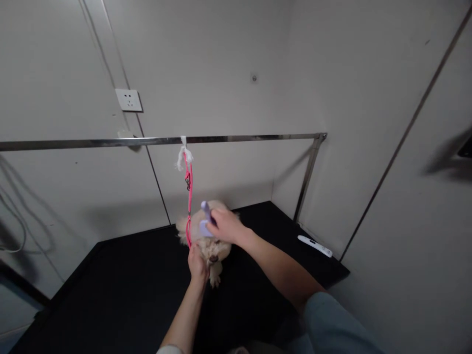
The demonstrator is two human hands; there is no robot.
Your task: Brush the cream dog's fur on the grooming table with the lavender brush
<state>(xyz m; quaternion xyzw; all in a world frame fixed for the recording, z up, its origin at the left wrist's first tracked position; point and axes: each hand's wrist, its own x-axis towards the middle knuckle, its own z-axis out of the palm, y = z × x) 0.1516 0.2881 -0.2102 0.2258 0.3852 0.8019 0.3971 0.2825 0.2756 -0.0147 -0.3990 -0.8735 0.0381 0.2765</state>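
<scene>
A small cream-coloured dog (221, 251) is on the black table (121, 295), its dark nose toward me and one front paw showing. My right hand (225, 225) is closed around the handle of a light purple pet brush (205, 228). The brush head lies against the fur on top of the dog's head. My left hand (197, 264) grips the side of the dog's face near the chin; its fingertips are partly hidden in fur. A pink grooming leash (190, 196) runs down to the dog's neck, just above my left hand.
A metal bar (239, 139) spans the table, and a white cloth tie (184, 153) fastens the leash to it. A white clipper-like device (314, 245) lies near the table's right edge. Pale walls stand close behind and at right; a socket (129, 100) is on the back wall.
</scene>
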